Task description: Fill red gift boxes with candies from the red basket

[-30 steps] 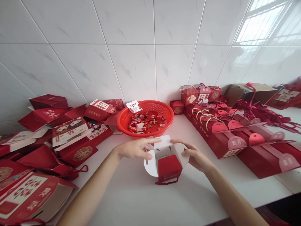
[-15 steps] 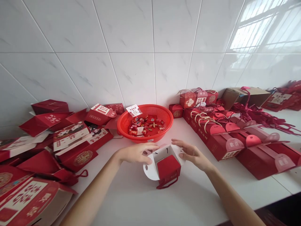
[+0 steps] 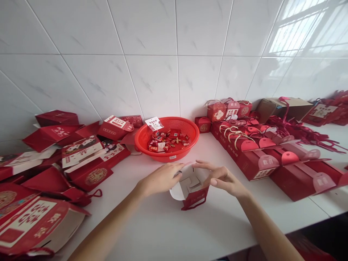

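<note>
A small red gift box (image 3: 194, 198) with a white inside and a dark red cord handle stands on the white table, its top unfolded. Folded bottom panels show inside it. My left hand (image 3: 161, 177) is closed at the box's back left edge, over its rounded white flap (image 3: 177, 192). Across the right side reaches my right hand (image 3: 221, 179), fingers stretched over the rim and thumb held apart; it covers that side's flap. Behind the box is a red plastic basket (image 3: 167, 157) with wrapped sweets (image 3: 160, 137) and a white printed card (image 3: 154, 123).
Unfolded red boxes (image 3: 87, 174) lie heaped at the left. Rows of closed gift boxes (image 3: 246, 163) with cord handles fill the right. Behind them are a brown carton (image 3: 285, 106) and loose dark red ribbons (image 3: 304, 136). A tiled wall (image 3: 152, 83) borders the table (image 3: 152, 228) at the back.
The red panel across the box's opening no longer covers it, and the inside now shows. My right hand has moved in over the right rim, its thumb lifted away from the flap.
</note>
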`<action>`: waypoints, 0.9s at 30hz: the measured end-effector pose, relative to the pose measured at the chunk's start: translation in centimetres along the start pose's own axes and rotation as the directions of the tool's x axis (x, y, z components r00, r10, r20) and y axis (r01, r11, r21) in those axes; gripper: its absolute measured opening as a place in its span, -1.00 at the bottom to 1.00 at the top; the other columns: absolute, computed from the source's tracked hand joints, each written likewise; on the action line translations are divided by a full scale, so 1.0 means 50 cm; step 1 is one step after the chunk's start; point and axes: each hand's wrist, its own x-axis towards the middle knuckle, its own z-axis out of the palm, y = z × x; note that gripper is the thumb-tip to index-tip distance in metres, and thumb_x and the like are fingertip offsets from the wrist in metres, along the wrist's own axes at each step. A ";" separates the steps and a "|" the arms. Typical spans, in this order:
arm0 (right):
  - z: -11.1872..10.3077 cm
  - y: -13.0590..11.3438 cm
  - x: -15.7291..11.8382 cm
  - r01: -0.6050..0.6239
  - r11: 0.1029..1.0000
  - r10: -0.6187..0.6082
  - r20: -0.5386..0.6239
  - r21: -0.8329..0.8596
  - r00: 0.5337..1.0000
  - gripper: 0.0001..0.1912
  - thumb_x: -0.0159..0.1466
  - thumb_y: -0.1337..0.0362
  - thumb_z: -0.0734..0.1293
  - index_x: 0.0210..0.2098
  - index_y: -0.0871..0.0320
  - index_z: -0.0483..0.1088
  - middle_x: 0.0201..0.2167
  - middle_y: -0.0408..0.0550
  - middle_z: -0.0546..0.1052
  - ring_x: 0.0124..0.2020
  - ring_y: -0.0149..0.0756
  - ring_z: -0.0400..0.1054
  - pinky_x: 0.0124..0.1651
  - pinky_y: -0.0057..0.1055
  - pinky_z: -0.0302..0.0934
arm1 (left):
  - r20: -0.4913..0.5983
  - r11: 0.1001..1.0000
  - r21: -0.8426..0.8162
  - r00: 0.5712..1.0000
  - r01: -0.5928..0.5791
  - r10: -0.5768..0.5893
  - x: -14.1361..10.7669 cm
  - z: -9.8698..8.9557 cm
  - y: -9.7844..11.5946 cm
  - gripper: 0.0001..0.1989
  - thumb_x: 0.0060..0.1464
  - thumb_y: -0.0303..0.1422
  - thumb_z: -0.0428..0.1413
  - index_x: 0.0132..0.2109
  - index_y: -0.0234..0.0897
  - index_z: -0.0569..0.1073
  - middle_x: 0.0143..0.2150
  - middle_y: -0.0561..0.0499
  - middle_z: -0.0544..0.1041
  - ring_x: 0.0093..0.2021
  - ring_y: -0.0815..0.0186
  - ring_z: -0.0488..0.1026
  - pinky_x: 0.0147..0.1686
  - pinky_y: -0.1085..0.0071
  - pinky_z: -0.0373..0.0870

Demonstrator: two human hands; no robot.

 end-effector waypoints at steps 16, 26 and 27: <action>0.002 0.042 -0.006 -0.137 0.936 0.132 -0.037 -0.323 0.991 -0.05 0.09 -0.04 0.55 0.39 -0.10 0.18 0.48 0.05 0.06 0.51 0.08 -0.21 0.45 0.17 -0.17 | 0.068 0.985 0.015 0.983 0.169 -0.170 -0.023 -0.001 0.017 -0.37 0.31 -0.23 -0.12 0.48 -0.10 0.03 -0.04 -0.06 0.62 -0.06 0.07 0.57 -0.09 0.29 0.40; 0.025 0.076 0.000 -0.178 0.959 0.178 -0.020 -0.221 0.984 0.01 0.24 -0.06 0.45 0.49 -0.10 -0.14 0.51 0.02 -0.06 0.51 -0.02 -0.18 0.47 0.12 -0.18 | 0.161 0.960 0.159 0.953 0.232 -0.257 -0.041 -0.012 0.024 -0.03 0.19 0.25 -0.13 0.51 -0.27 -0.09 -0.39 -0.03 0.51 -0.37 0.07 0.52 -0.36 0.35 0.29; 0.029 0.080 0.001 -0.177 0.960 0.179 -0.011 -0.218 0.984 -0.01 0.25 -0.06 0.43 0.49 -0.10 -0.16 0.51 0.01 -0.08 0.51 -0.03 -0.19 0.48 0.12 -0.19 | 0.164 0.956 0.176 0.951 0.233 -0.262 -0.043 -0.018 0.021 -0.01 0.17 0.28 -0.13 0.51 -0.24 -0.09 -0.37 -0.05 0.52 -0.35 0.05 0.52 -0.35 0.35 0.29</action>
